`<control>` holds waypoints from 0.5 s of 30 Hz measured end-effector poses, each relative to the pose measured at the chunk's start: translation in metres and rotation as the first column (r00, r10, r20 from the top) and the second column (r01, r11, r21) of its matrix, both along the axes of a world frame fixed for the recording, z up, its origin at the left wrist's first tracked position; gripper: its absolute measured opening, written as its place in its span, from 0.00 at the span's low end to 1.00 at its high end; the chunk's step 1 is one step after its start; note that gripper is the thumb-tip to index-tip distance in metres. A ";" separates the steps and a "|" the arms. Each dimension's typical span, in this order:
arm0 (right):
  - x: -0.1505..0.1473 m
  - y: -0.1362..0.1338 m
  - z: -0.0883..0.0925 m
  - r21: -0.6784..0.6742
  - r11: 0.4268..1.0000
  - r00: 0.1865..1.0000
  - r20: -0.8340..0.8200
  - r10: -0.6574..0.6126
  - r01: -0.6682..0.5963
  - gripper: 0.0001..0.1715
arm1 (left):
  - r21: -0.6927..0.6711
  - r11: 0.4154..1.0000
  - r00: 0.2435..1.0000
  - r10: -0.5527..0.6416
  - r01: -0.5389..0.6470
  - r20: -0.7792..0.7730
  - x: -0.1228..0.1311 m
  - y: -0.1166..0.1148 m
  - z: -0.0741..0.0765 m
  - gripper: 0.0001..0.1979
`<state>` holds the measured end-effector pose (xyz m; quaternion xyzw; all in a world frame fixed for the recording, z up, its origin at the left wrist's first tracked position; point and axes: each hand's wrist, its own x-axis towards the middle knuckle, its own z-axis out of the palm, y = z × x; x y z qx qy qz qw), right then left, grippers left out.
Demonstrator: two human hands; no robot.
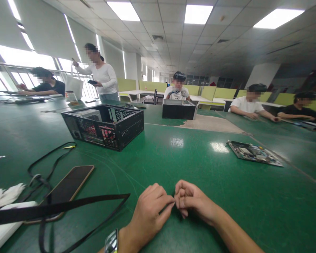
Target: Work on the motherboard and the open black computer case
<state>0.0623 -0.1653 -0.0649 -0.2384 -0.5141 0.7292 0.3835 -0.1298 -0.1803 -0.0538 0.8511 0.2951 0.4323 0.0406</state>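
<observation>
Hands meet knuckle to knuckle on green table

Left hand point(150, 207) and right hand point(192, 200) rest curled on the table point(173, 154), fingertips touching. Their fingers are pressed together; whether they pinch anything I cannot tell. Both forearms angle in from below. A phone point(70, 184) and black strap point(55, 207) lie to the left, an open computer case point(105, 126) farther back, a circuit board point(254, 153) to the right.
</observation>
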 end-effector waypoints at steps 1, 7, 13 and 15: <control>0.000 0.000 0.000 -0.002 1.000 1.000 0.000 -0.002 0.002 0.15 | 0.002 1.000 1.000 -0.001 0.001 -0.003 0.000 0.000 0.000 0.06; -0.001 0.000 -0.001 0.000 1.000 1.000 0.007 -0.003 0.003 0.15 | 0.025 1.000 1.000 -0.004 0.005 -0.027 0.000 -0.001 0.001 0.07; -0.002 -0.002 0.004 0.005 1.000 0.999 0.034 -0.015 0.015 0.14 | 0.064 0.998 0.998 0.004 0.001 -0.070 -0.001 -0.001 0.001 0.07; -0.002 -0.003 0.004 0.006 1.000 0.999 0.047 -0.014 0.014 0.15 | 0.069 0.998 0.997 0.005 0.000 -0.083 -0.001 -0.001 0.001 0.07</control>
